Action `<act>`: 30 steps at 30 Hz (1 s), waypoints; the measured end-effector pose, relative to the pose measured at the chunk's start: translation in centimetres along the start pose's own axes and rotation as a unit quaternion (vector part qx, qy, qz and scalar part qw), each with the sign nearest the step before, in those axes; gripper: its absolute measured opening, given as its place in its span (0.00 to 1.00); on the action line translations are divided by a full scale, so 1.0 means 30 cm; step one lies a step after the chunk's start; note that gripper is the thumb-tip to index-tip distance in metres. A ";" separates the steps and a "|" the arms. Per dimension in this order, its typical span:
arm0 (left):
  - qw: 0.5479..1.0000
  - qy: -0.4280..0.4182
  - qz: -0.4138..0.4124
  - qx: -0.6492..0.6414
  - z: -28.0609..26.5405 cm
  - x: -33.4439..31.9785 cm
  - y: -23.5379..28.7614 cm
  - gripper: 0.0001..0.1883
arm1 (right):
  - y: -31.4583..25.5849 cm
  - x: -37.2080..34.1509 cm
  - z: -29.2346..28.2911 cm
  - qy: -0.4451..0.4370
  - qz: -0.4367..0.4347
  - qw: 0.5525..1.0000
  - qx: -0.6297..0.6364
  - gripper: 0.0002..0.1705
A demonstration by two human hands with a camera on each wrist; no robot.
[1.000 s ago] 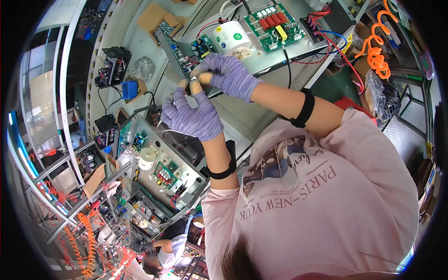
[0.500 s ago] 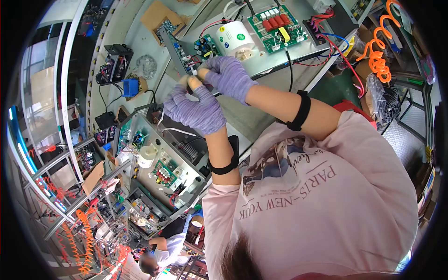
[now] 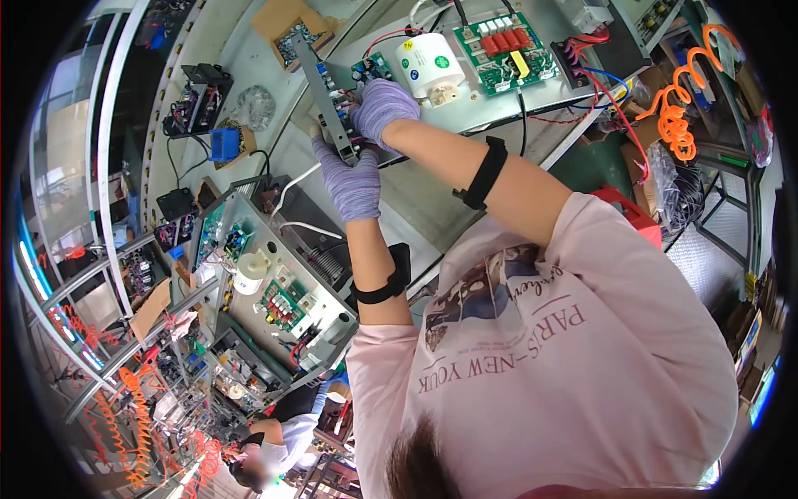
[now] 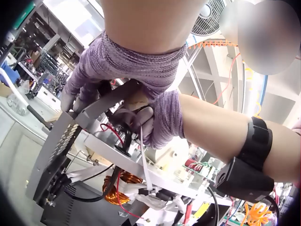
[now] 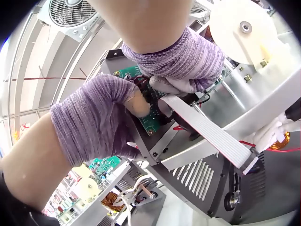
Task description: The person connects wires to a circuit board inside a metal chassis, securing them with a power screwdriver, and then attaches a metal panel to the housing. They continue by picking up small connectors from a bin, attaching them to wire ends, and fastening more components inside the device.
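My left hand (image 3: 349,183), in a purple knitted glove with bare fingertips, grips the near end of a dark metal panel (image 3: 316,83). Its thumb lies over the green circuit board (image 5: 153,126) on the panel's inner face, the fingers outside. Gloved alike, my right hand (image 3: 386,108) reaches in on the inner side, fingers bent close over the board. A flat grey ribbon cable (image 5: 211,134) loops out beneath that hand, with a connector at its lower end. Whether the right fingers pinch the cable I cannot tell. Beside them stands a white cylinder (image 3: 426,65) on the metal chassis (image 3: 465,116).
A green board with red components (image 3: 499,51) sits farther right on the chassis. Another chassis (image 3: 270,287) stands at the left. Beyond the panel are a cardboard box of small parts (image 3: 287,32) and a blue bin (image 3: 224,145). An orange coiled hose (image 3: 677,137) hangs at the right.
The hands, close together at the panel's near end before, have parted. My left hand now wraps the panel end; my right has gone to the inner side. The head view has shifted slightly.
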State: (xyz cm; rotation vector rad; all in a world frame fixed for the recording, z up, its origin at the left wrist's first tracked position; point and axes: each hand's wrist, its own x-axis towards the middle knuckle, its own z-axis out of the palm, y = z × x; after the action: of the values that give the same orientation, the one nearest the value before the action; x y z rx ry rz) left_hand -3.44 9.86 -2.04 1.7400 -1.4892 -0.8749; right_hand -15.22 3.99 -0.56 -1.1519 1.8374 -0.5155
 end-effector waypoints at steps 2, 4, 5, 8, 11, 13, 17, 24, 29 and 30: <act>0.997 0.005 0.011 0.075 -0.001 0.004 -0.013 0.44 | -0.002 -0.005 -0.012 -0.002 -0.008 1.000 -0.019 0.14; 0.999 0.005 0.019 0.046 0.006 0.004 -0.015 0.44 | 0.012 0.006 0.003 0.004 -0.032 0.999 -0.031 0.14; 0.999 0.007 0.028 0.017 0.006 0.004 -0.012 0.44 | 0.015 0.009 0.010 0.012 -0.058 0.997 -0.041 0.15; 0.999 0.008 0.039 -0.027 0.010 -0.004 0.002 0.45 | 0.009 -0.001 0.000 0.006 -0.057 0.997 -0.049 0.14; 0.999 0.012 0.025 -0.034 0.014 0.002 -0.020 0.45 | 0.015 0.008 0.014 0.011 -0.057 0.997 -0.048 0.15; 0.997 0.005 0.033 -0.068 0.018 0.006 -0.020 0.45 | 0.015 0.006 0.021 0.015 -0.045 0.998 -0.041 0.15; 0.991 -0.016 -0.009 -0.133 0.005 -0.002 -0.003 0.43 | 0.004 0.010 0.028 0.008 -0.017 0.999 -0.033 0.13; 0.988 0.003 -0.005 -0.154 0.007 -0.014 0.011 0.43 | 0.027 0.020 0.057 0.035 -0.056 0.996 -0.061 0.16; 0.985 -0.009 0.004 -0.170 0.010 -0.009 0.018 0.43 | 0.007 0.010 0.029 0.000 -0.003 1.000 -0.016 0.13; 0.986 -0.011 0.003 -0.169 0.011 -0.008 0.012 0.43 | 0.003 0.012 0.024 0.000 -0.001 1.000 -0.015 0.13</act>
State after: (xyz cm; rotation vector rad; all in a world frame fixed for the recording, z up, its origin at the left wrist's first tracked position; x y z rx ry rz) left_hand -3.93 10.04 -1.89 1.4782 -1.2718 -1.0765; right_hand -14.71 3.78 -1.17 -1.1745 1.8499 -0.4913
